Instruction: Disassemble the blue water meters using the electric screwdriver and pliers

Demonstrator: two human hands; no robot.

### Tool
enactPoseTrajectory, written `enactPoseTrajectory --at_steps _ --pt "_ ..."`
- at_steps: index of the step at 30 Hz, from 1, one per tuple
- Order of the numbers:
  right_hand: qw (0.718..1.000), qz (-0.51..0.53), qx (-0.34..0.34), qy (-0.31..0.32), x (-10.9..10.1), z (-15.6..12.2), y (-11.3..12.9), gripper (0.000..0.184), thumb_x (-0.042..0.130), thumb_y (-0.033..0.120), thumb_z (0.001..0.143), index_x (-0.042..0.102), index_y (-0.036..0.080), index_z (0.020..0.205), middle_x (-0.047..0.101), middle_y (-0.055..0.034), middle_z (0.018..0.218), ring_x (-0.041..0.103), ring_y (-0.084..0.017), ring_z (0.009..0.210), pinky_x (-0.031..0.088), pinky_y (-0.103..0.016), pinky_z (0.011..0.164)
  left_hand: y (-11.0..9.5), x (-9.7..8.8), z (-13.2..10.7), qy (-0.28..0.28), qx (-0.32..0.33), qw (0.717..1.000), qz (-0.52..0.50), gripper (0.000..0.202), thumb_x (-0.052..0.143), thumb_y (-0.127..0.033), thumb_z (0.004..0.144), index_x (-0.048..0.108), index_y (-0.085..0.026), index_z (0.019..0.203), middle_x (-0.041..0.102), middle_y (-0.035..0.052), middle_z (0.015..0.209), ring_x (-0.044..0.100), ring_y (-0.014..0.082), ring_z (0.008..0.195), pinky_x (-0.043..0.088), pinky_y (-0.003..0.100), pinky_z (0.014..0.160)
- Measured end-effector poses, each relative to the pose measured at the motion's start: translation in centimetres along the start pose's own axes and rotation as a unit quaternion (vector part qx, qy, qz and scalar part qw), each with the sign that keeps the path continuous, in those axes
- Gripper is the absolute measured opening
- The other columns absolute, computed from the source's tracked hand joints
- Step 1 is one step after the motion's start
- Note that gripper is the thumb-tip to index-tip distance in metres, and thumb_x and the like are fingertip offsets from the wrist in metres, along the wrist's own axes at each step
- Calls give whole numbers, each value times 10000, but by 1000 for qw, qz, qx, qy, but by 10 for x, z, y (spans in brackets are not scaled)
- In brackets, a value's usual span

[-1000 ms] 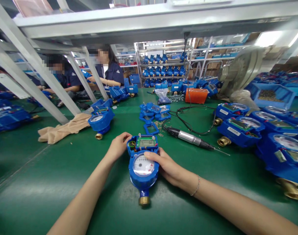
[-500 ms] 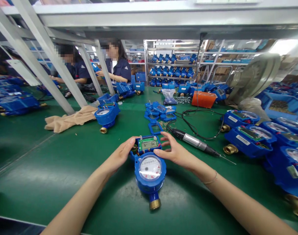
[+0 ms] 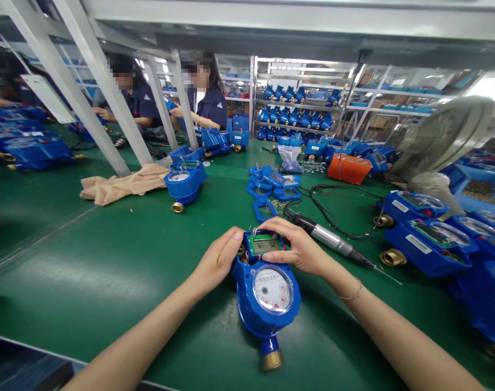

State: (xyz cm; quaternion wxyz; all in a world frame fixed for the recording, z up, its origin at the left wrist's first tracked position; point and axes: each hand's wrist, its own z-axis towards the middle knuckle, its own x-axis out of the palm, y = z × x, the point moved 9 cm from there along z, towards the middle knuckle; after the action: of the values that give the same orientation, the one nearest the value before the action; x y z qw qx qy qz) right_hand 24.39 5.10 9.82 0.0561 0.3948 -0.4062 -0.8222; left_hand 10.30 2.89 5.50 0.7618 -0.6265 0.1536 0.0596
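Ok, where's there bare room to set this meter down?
Bare green bench mat lies left of your left hand, below the tan cloth and the blue water meter. Crowded: right of your right hand, where the electric screwdriver and meters sit, and ahead, around the blue meter parts.

Bare left hand (image 3: 217, 263) and right hand (image 3: 296, 247), bare forearms (image 3: 394, 331), a thin metal chain bracelet (image 3: 351, 296) around the right wrist (image 3: 341, 285)
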Motion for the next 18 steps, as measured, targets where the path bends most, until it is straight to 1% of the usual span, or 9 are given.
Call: enactPoseTrajectory --at_steps 3,6,9,12,15,18 --pt "999 1 -20 -31 -1 -4 -2 527 700 574 836 656 187 1190 626 -95 1155 612 -245 1083 473 -378 975 -4 0 -2 -5 12 1000 7 421 325 -522 991 549 -190 861 610 25 890 553 187 847 421 296 786" --pt "998 -14 -39 -47 -1 -8 3 549 685 598 836 659 184 1194 622 -92 1120 617 -240 1041 490 -370 942 -10 -1 -6 -4 37 999 14 395 335 -485 996 583 -183 935 618 30 915 572 187 866 426 295 794" --pt "994 -57 -70 -59 -2 -13 16 570 697 591 828 651 162 1199 618 -95 1086 616 -233 1009 506 -351 914 -18 -2 -9 -2 76 997 21 372 368 -448 990 620 -176 1003 621 41 958 583 190 906 425 299 815" --pt "987 -95 -104 -77 -6 -18 33 571 691 589 832 638 156 1200 617 -100 1072 618 -227 989 522 -337 898 -26 -5 -13 -10 116 993 23 363 411 -445 976 646 -172 1023 619 48 959 582 193 917 425 304 814" --pt "982 -116 -126 -81 -8 -20 47 576 673 603 836 625 171 1215 622 -98 1066 626 -228 976 541 -336 880 -34 -7 -17 -28 145 989 20 377 437 -473 966 653 -169 1019 622 53 954 579 192 902 429 312 800" --pt "977 -137 -145 -70 -9 -22 59 598 696 582 826 607 158 1238 630 -102 1080 632 -223 984 543 -321 899 -46 -10 -25 -53 193 980 17 362 462 -474 965 646 -167 1024 630 57 966 583 185 908 446 315 809"
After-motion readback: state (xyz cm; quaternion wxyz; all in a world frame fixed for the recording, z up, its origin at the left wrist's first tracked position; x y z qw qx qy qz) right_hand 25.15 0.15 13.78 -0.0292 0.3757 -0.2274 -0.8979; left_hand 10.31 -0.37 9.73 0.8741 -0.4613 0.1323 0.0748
